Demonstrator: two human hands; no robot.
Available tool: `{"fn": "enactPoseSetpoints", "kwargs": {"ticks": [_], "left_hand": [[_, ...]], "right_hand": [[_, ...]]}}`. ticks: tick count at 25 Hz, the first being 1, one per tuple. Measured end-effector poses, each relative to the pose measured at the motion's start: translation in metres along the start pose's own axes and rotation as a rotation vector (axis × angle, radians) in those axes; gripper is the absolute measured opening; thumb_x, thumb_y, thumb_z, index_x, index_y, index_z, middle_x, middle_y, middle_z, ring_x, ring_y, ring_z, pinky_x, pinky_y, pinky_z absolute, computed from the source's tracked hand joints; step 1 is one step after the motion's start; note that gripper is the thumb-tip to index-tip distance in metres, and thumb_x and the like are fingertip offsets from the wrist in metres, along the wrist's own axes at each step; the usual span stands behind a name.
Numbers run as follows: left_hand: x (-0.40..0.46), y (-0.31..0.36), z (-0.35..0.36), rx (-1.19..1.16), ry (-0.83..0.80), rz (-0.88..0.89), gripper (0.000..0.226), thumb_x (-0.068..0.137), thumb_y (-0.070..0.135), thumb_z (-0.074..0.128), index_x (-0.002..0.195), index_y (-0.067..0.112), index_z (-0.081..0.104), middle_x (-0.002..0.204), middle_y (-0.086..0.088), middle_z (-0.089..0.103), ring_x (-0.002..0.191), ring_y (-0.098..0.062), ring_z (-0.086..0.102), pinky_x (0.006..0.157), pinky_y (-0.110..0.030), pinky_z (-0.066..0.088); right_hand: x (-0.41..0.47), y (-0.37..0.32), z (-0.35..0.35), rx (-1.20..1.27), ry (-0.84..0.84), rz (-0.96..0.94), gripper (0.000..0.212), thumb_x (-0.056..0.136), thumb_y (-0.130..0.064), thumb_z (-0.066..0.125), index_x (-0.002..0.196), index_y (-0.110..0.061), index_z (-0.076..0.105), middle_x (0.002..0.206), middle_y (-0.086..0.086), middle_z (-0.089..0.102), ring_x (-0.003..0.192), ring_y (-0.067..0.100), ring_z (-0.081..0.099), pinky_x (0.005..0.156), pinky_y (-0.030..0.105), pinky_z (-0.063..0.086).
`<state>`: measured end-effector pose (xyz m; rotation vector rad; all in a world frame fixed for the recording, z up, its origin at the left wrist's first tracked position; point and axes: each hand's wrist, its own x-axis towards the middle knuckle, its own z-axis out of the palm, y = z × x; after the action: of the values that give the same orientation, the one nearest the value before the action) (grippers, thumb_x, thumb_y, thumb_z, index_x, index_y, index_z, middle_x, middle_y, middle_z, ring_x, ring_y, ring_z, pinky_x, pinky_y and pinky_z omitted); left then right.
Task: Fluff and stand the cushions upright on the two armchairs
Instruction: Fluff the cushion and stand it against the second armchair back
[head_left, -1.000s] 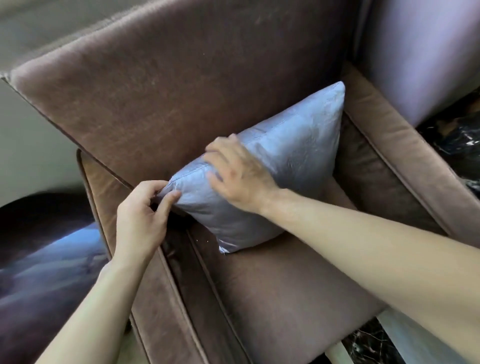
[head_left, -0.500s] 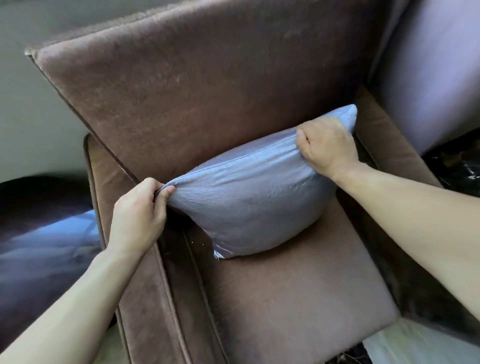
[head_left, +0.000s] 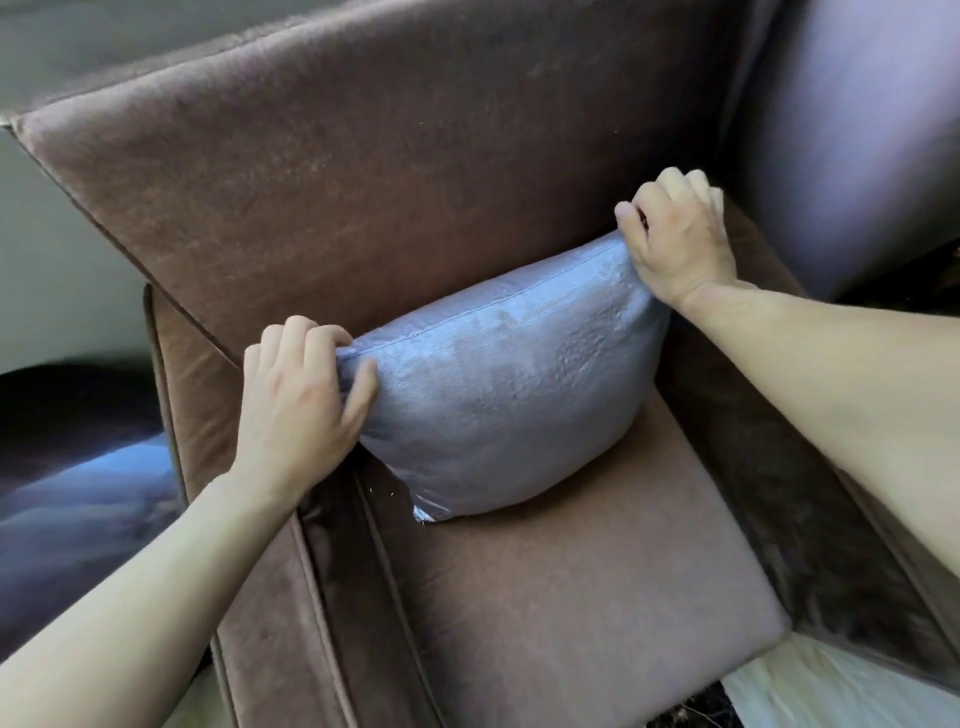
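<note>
A shiny lilac-grey cushion (head_left: 498, 395) stands on the seat of a brown velvet armchair (head_left: 363, 182), leaning against its backrest. My left hand (head_left: 296, 410) holds the cushion's upper left corner, thumb in front and fingers behind. My right hand (head_left: 675, 239) pinches the upper right corner against the backrest. The cushion bulges downward between my hands, its lower edge resting on the seat cushion (head_left: 571, 587). The far side of the cushion is hidden.
A dark round glossy surface (head_left: 78, 467) lies left of the left armrest (head_left: 218, 467). A purplish upholstered piece (head_left: 857, 130) stands at the upper right, beyond the right armrest (head_left: 810, 519). Pale floor (head_left: 831, 696) shows at the lower right.
My right hand slid along the cushion's top edge from its middle to the right corner. The cushion has been pulled wider and more upright. My left hand has shifted inward along the left corner.
</note>
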<state>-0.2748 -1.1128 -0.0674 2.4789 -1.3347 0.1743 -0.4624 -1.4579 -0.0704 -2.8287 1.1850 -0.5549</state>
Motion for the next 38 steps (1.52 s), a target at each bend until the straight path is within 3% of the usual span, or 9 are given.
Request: {"fn": "enactPoseSetpoints", "kwargs": {"ticks": [3,7,14,20,23,27,33,36,38], "left_hand": [[0.024,0.007,0.005,0.166,-0.214,0.04,0.047,0.098,0.056,0.045,0.088,0.011,0.055,0.085,-0.015,0.059,0.082,-0.039,0.058,0.069,-0.05,0.045],[0.026,0.0,0.009,0.062,-0.377,0.005,0.057,0.097,0.07,0.034,0.081,0.016,0.04,0.073,-0.001,0.052,0.076,-0.042,0.065,0.061,-0.044,0.049],[0.032,-0.014,-0.002,0.002,-0.19,0.048,0.072,0.087,0.083,0.028,0.08,0.013,0.041,0.058,0.007,0.037,0.058,-0.042,0.062,0.055,-0.042,0.048],[0.023,-0.002,-0.003,0.071,-0.091,0.071,0.053,0.099,0.059,0.046,0.097,0.008,0.056,0.091,-0.016,0.057,0.084,-0.039,0.057,0.071,-0.052,0.047],[0.006,0.024,-0.004,0.029,0.011,0.103,0.045,0.1,0.043,0.054,0.123,0.004,0.06,0.117,-0.02,0.061,0.107,-0.042,0.057,0.091,-0.053,0.043],[-0.004,0.054,0.019,0.099,-0.159,0.241,0.068,0.102,0.054,0.046,0.148,0.004,0.047,0.148,-0.027,0.05,0.138,-0.045,0.047,0.117,-0.059,0.034],[0.0,-0.001,0.004,0.36,-0.318,0.14,0.077,0.103,0.068,0.022,0.157,0.014,0.03,0.153,-0.026,0.044,0.14,-0.044,0.043,0.116,-0.06,0.029],[-0.016,-0.007,-0.015,0.277,-0.064,0.0,0.053,0.107,0.036,0.043,0.148,0.002,0.042,0.154,-0.033,0.04,0.146,-0.052,0.032,0.12,-0.065,0.021],[-0.033,0.016,-0.016,0.139,0.103,0.181,0.033,0.096,0.008,0.052,0.127,-0.001,0.061,0.138,-0.031,0.055,0.132,-0.053,0.049,0.111,-0.063,0.034]], "right_hand": [[0.0,0.002,0.0,0.009,0.0,-0.088,0.039,0.104,-0.033,0.04,0.086,-0.004,0.059,0.094,0.017,0.055,0.092,0.039,0.049,0.084,0.05,0.038],[-0.002,-0.005,-0.001,-0.036,-0.16,-0.136,0.041,0.102,-0.03,0.033,0.07,-0.01,0.048,0.08,0.019,0.061,0.083,0.039,0.05,0.085,0.052,0.041],[0.003,0.0,-0.008,0.026,-0.079,-0.035,0.047,0.1,-0.031,0.038,0.064,-0.008,0.056,0.069,0.016,0.062,0.067,0.033,0.05,0.064,0.037,0.033],[-0.017,-0.021,0.006,0.022,0.1,0.054,0.029,0.099,-0.024,0.04,0.082,-0.007,0.057,0.094,0.016,0.057,0.089,0.037,0.051,0.084,0.047,0.036],[-0.056,-0.056,0.011,0.208,0.126,-0.312,0.014,0.094,-0.016,0.056,0.097,-0.006,0.066,0.102,0.016,0.064,0.094,0.037,0.058,0.094,0.046,0.042],[-0.084,-0.083,0.025,0.11,-0.019,-0.498,0.044,0.1,-0.032,0.051,0.132,-0.005,0.063,0.138,0.022,0.059,0.131,0.038,0.053,0.123,0.049,0.025],[-0.083,-0.004,0.013,-0.124,-0.094,0.073,0.058,0.108,-0.051,0.022,0.16,-0.026,0.024,0.169,0.011,0.02,0.155,0.035,0.017,0.124,0.057,0.009],[-0.099,-0.004,0.013,0.252,-0.046,0.622,0.066,0.105,-0.05,0.028,0.162,-0.017,0.016,0.17,0.014,0.008,0.156,0.033,0.012,0.126,0.049,0.012],[-0.125,-0.019,0.019,0.499,-0.072,0.873,0.068,0.106,-0.049,0.031,0.161,-0.012,0.017,0.17,0.014,0.01,0.156,0.028,0.014,0.126,0.041,0.014]]}}
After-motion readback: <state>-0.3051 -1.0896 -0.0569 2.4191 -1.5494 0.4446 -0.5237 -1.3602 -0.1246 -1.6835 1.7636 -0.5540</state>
